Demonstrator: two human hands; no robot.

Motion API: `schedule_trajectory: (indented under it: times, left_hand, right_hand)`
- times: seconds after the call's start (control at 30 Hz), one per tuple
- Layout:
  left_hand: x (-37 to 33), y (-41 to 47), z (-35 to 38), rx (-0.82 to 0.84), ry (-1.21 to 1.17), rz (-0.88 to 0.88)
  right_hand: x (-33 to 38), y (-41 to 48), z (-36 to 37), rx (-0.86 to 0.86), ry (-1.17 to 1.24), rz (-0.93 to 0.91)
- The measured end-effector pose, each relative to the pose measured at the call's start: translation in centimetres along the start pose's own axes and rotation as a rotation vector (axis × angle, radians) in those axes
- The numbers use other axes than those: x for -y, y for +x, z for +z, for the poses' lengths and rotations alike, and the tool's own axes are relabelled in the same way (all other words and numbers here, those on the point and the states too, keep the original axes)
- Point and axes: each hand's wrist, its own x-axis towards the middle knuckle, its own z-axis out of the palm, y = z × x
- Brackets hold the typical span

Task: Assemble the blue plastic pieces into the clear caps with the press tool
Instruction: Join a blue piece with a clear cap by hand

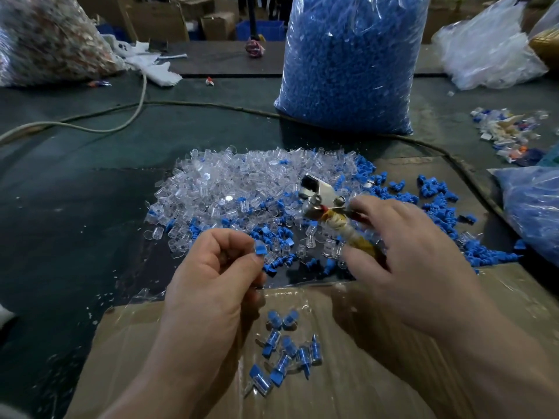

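My left hand (213, 276) pinches a small blue plastic piece (259, 247) between thumb and fingers, above the near edge of the pile. My right hand (405, 258) grips the press tool (323, 201), whose metal head points up and left and whose yellow-wrapped handle runs down into my palm. A heap of clear caps (242, 182) lies in the middle of the table, with loose blue pieces (435, 198) scattered along its right and near sides. Several assembled blue-in-clear parts (287, 352) lie on the cardboard just below my hands.
A tall clear bag of blue pieces (348, 62) stands behind the pile. Another bag of blue parts (532, 213) sits at the right edge, and a bag of clear parts (490, 52) at back right. A cable (136, 107) crosses the dark table. Taped cardboard (363, 373) covers the near side.
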Motion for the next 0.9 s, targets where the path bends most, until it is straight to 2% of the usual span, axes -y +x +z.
schedule_trajectory:
  times: [0.13, 0.27, 0.67, 0.9]
  left_hand:
    - [-0.1, 0.2, -0.3, 0.016, 0.017, 0.026]
    - [-0.2, 0.2, -0.3, 0.038, -0.028, 0.034]
    - [-0.3, 0.0, -0.2, 0.107, -0.014, 0.143]
    - [0.0, 0.3, -0.6, 0.132, 0.096, 0.184]
  right_hand:
    - [1.5, -1.1, -0.2, 0.066, -0.008, -0.165]
    - [1.5, -1.1, -0.3, 0.202, -0.004, -0.155]
    - [0.7, -0.9, -0.1, 0.244, 0.048, -0.208]
    - [1.2, -0.7, -0.1, 0.198, 0.009, -0.211]
